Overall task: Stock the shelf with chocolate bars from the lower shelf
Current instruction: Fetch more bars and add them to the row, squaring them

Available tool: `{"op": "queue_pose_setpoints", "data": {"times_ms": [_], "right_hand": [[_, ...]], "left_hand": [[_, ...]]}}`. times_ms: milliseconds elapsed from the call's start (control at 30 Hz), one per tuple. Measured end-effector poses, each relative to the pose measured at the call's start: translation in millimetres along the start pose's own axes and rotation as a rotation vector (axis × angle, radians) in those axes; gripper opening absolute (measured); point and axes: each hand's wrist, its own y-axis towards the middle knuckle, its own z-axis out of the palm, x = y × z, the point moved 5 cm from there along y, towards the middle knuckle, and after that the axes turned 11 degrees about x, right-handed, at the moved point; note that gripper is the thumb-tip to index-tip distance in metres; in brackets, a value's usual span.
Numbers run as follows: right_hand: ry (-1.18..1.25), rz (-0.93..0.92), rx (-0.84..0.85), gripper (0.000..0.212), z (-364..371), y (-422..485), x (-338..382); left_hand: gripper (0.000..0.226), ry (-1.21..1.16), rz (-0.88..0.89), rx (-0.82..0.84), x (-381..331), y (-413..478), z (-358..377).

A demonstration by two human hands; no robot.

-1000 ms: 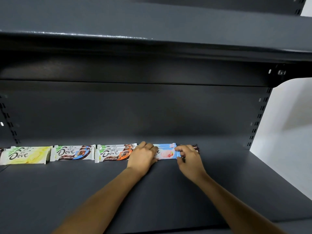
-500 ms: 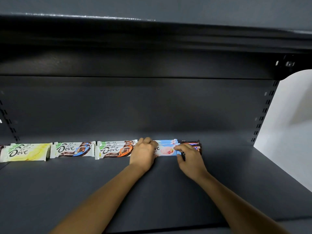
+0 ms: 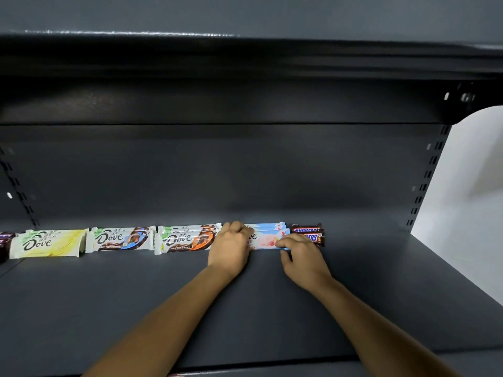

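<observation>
A row of chocolate bars lies along the back of the dark grey shelf (image 3: 272, 308). From the left: a yellow Dove bar (image 3: 49, 243), a blue-and-brown Dove stack (image 3: 121, 238), an orange Dove stack (image 3: 185, 238), a light blue and pink Dove stack (image 3: 265, 238), then brown Snickers bars (image 3: 309, 233). My left hand (image 3: 228, 247) grips the left end of the front pink Dove bar with curled fingers. My right hand (image 3: 300, 254) pinches its right end, in front of the Snickers bars.
The shelf above (image 3: 245, 58) overhangs low. The back panel (image 3: 245, 172) stands right behind the bars. A slotted upright (image 3: 424, 183) marks the right end, with a white wall beyond. A dark bar (image 3: 4, 243) shows at the far left edge.
The Snickers bars, hidden behind my right hand a second ago, now show to its right. Both hands stay on the pink Dove bar; the view has tilted slightly down.
</observation>
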Motion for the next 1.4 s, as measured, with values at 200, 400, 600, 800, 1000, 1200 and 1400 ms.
{"op": "queue_pose_setpoints", "data": {"times_ms": [200, 400, 600, 800, 1000, 1200, 1400], "right_hand": [[-0.021, -0.012, -0.04, 0.027, -4, -3, 6], [-0.062, -0.044, 0.01, 0.03, -8, -9, 21], [-0.092, -0.053, 0.107, 0.032, -12, -27, 35], [-0.099, -0.045, 0.129, 0.031, -18, -52, 53], [-0.108, -0.023, 0.084, 0.028, -19, -79, 88], [-0.117, -0.023, 0.025, 0.027, -11, -109, 132], [-0.129, -0.051, -0.096, 0.023, 1, -154, 167]], "left_hand": [[0.047, 0.02, -0.042, -0.022, -3, -18, -3], [0.046, 0.075, -0.115, 0.025, -10, -47, -9], [0.041, 0.131, -0.192, 0.024, -23, -72, -19], [0.035, 0.121, -0.162, 0.013, -41, -97, -28], [0.034, 0.07, -0.08, -0.009, -42, -127, -40], [0.035, 0.067, -0.016, -0.039, -32, -174, -53], [0.03, 0.071, 0.084, -0.127, -24, -231, -58]]}}
